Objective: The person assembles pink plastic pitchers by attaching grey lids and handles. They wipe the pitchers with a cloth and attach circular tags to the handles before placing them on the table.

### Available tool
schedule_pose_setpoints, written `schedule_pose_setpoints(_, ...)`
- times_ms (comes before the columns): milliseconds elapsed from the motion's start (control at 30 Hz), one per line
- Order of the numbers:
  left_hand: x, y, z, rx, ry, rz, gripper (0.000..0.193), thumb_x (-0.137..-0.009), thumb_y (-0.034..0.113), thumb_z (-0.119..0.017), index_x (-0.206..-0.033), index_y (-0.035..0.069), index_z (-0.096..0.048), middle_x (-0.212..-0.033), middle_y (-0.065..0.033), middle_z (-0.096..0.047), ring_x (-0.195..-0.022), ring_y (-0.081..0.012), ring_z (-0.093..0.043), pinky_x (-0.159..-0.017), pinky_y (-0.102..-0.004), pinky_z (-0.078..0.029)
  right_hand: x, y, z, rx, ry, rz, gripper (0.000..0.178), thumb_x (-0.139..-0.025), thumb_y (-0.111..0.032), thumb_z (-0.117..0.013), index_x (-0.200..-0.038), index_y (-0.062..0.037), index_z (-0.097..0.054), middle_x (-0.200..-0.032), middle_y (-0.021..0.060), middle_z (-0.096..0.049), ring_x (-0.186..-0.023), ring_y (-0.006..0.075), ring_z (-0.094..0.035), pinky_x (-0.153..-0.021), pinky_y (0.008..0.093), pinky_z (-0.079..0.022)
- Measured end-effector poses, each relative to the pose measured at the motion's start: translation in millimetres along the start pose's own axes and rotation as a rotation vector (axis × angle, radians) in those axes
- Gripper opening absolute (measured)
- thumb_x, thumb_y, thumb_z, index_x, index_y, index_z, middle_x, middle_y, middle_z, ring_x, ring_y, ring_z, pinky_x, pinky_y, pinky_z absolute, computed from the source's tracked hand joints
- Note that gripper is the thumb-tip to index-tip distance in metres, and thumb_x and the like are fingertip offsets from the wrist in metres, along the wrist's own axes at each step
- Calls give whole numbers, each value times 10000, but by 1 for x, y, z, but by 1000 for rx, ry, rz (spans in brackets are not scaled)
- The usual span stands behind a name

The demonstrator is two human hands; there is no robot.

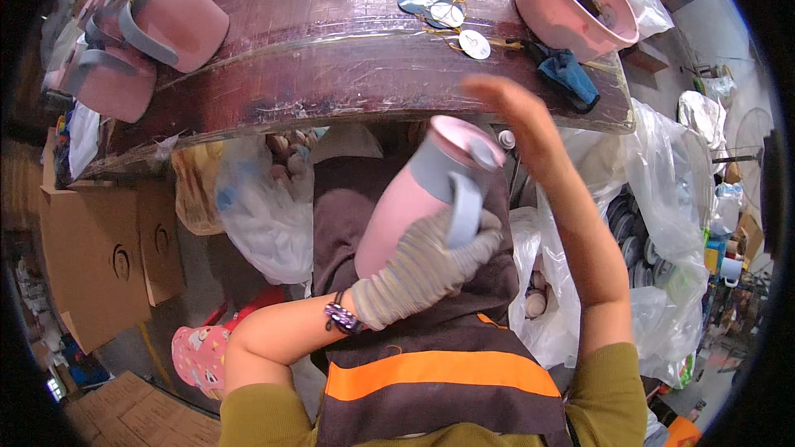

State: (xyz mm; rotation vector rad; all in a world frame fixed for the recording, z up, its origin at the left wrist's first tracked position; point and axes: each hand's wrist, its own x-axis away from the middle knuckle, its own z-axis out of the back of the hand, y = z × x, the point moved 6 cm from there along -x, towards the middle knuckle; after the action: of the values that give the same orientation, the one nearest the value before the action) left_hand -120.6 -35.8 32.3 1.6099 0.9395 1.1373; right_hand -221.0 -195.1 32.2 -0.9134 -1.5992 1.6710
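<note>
Below the wooden table [348, 58], a pink jug [418, 199] is gripped by the gloved left hand [426, 269] while the bare right hand [517, 120] hovers open and empty above its lid, with finished-looking jugs [141, 33] and loose tags [451, 21] lying on the table.

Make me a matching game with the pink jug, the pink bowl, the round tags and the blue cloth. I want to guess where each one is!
Things:
1. pink jug with grey handle
2. pink bowl
3. round tags
4. blue cloth

Places:
A. at the table's front edge, just below the bowl
B. held in the gloved left hand, above the lap
C. at the far right corner of the table
D. flat on the table top, left of the bowl

Pairs: 1-B, 2-C, 3-D, 4-A
</note>
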Motion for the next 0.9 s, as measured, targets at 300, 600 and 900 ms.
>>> schedule_pose_setpoints(300, -3, -7, 35, 512, 229, 173, 290, -930, 197, -601, -1167, 35, -557, -741, 0, -561, -553, -77, -515, -492, -226, -452, -24, 46, 8, 1464, 89, 377, 565, -887, -445, -567, -1310, -72, -525, -1370, 122, -507, -1324, 305, -399, -1085, 446, -283)
schedule_pose_setpoints(600, 4, -19, 63, 557, 310, 192, 391, -983, 364, -490, -1164, 27, -568, -837, -64, -642, -675, -140, -624, -614, -252, -512, 23, 24, 36, 873, 376, 134, 254, -858, -126, -613, -1102, -71, -657, -1006, 78, -686, -897, 203, -655, -811, 341, -481)
schedule_pose_setpoints(900, 3, 10, 74, -515, 98, -244, 462, -834, 149, -640, -1283, 90, -548, -1091, -188, -541, -986, -303, -578, -833, -367, -484, 76, -15, -71, 569, -260, -218, 237, -857, -231, -598, -1030, -85, -667, -870, 184, -655, -801, 368, -644, -702, 418, -507)
